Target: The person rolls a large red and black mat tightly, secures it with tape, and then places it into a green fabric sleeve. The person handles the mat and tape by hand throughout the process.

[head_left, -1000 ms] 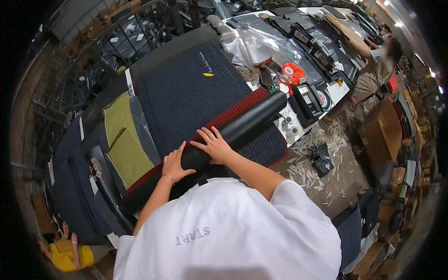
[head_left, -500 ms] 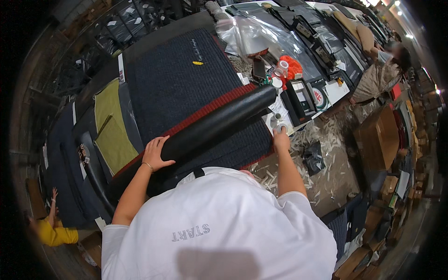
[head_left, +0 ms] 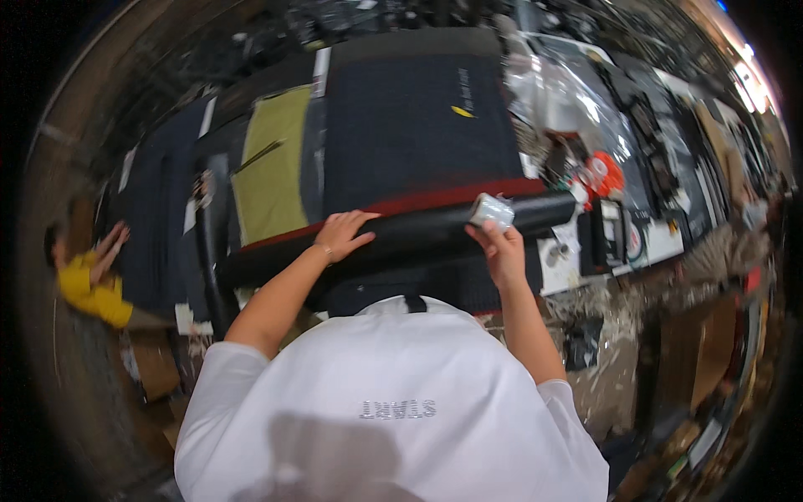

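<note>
A long black roll (head_left: 418,237) of sheet material lies crosswise in front of me on a dark ribbed mat (head_left: 410,134) with red edging. My left hand (head_left: 345,236) rests on top of the roll, fingers spread. My right hand (head_left: 504,255) grips a roll of clear tape (head_left: 493,212) between thumb and fingers, held over the black roll's right part. Motion blurs the tape, so its loose end cannot be made out. A small yellow mark (head_left: 461,111) shows on the mat's far right corner.
Left of the mat lies an olive cloth (head_left: 272,167). Clear plastic bags (head_left: 577,92), an orange item (head_left: 606,173) and a black box (head_left: 604,237) crowd the right side. A co-worker in yellow (head_left: 92,280) is at far left; another person (head_left: 728,243) is at right. Scraps litter the floor.
My right hand has lifted the tape roll from the table at right and brought it left over the black roll. My left hand stays on the black roll. The view has turned.
</note>
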`<state>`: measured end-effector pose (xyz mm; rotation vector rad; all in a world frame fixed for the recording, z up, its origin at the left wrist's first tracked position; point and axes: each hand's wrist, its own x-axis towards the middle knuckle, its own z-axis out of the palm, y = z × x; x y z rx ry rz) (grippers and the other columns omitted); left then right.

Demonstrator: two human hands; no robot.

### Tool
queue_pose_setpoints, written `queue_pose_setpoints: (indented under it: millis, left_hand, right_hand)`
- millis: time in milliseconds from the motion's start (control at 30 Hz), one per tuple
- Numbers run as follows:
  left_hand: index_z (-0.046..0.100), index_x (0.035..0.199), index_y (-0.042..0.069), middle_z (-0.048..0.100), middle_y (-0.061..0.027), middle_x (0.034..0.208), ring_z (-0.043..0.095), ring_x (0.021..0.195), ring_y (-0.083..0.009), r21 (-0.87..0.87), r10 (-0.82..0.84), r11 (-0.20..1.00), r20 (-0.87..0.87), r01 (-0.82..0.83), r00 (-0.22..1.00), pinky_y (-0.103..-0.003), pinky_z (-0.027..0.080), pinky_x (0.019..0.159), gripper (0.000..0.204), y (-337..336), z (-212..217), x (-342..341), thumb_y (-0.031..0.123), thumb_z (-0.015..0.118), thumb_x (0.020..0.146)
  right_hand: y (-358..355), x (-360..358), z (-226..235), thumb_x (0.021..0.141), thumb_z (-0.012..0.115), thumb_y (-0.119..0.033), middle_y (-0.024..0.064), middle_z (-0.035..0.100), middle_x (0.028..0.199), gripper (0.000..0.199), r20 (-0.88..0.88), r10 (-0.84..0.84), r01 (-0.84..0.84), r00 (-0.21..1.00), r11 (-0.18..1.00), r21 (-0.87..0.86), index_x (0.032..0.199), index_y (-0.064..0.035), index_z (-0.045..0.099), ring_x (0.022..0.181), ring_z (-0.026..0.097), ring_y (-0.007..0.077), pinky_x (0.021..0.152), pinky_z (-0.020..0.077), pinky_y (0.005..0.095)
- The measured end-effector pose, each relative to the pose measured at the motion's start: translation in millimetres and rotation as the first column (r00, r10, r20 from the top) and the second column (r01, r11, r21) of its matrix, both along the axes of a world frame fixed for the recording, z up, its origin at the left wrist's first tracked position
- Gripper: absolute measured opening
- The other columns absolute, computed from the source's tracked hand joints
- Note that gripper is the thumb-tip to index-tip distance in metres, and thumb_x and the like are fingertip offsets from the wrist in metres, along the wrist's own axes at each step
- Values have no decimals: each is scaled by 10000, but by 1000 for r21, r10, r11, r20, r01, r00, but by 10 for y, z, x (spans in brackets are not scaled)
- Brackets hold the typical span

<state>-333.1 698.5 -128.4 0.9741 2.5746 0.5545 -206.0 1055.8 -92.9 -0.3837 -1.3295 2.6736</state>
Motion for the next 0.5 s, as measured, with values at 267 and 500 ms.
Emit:
queue_pose_setpoints:
  millis: [267, 500]
  left_hand:
    - [665, 1334, 101, 613, -97, 1326, 560, 1283, -248, 541, 95, 788, 364, -294, 927, -393, 399, 1130, 422, -9, -312, -52, 399, 504, 1080]
    - [721, 1184, 52, 684, -75, 1145, 660, 1072, -208, 630, 247, 694, 246, -349, 937, -348, 506, 953, 272, 352, 22, 223, 147, 724, 929]
  right_hand:
    - [-1390, -506, -697, 962, 746, -166, 47, 594, 1238, 364, 125, 417, -436, 900, 864, 254, 1275, -17, 634, 1125, 624, 176, 992, 515, 333]
    - [-1300, -475, -699, 968, 750, -256, 24, 591, 1201, 376, 102, 459, -461, 882, 802, 379, 1258, -42, 643, 1086, 602, 147, 955, 495, 312]
